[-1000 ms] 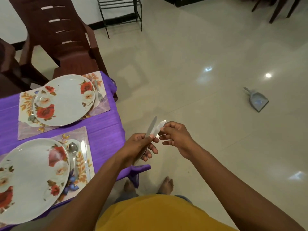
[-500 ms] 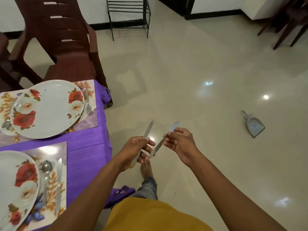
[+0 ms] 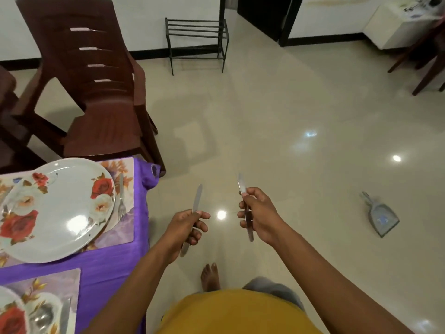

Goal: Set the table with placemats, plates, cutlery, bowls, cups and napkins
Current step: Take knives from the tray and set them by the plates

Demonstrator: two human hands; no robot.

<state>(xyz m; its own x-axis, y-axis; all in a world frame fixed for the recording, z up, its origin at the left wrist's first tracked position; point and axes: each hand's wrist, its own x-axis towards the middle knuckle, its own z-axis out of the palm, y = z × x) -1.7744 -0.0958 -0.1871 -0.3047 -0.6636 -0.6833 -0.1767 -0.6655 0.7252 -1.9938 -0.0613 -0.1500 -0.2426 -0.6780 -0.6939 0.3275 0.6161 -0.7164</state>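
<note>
Hands: left hand (image 3: 185, 229) grips one knife (image 3: 195, 208); right hand (image 3: 258, 216) grips the other knife (image 3: 243, 201).
Change: knives, touching a second ago, now apart over the floor, off the desk's (image 3: 115, 266) right edge.
Meaning: probably one per setting.

Knives, three counted: one (image 3: 197, 201) held in the left hand (image 3: 184, 231), one (image 3: 243, 201) held in the right hand (image 3: 258, 216), one (image 3: 64, 317) laid on the near placemat (image 3: 56, 284). Hands, two. Forks, one (image 3: 121, 197), laid on the far placemat (image 3: 126, 227). Spoons, one (image 3: 42, 318). Placemats, two. Floral plates, two: one whole (image 3: 55, 210), one (image 3: 10, 319) cut off at the frame edge. Brown chairs, two seen beside the worktop (image 3: 115, 266): one (image 3: 96, 92) full, one (image 3: 7, 112) partial. Dustpans, one (image 3: 381, 216), on the floor. Metal racks, one (image 3: 197, 42).
</note>
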